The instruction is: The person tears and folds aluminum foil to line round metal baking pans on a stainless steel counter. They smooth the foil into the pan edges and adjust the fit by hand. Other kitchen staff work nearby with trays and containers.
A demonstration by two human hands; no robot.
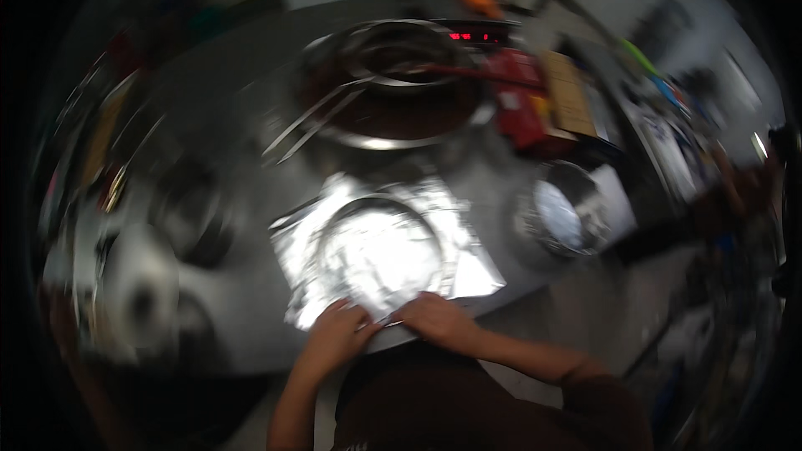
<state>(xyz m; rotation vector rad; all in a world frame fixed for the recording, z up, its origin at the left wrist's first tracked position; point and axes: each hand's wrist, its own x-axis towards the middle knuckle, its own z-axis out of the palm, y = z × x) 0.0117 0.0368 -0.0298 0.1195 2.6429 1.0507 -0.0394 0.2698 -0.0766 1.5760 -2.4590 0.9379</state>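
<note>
A sheet of aluminium foil (479, 269) lies on the steel table near its front edge. On the foil rests a round metal ring (324, 235), with bright foil showing inside it. Both hands pinch the near edge of the foil, close together: my left hand (341, 332) at its lower left and my right hand (438, 322) just to the right. The fingertips of the two hands almost meet. Whether the ring has a bottom of its own cannot be told.
Beyond the foil stands a wide steel bowl (388, 143) with dark contents, a sieve (401, 82) over it. A red box (520, 106) and a foil-wrapped container (564, 213) are at right. A white roll (141, 288) and a metal vessel (194, 213), both blurred, are at left.
</note>
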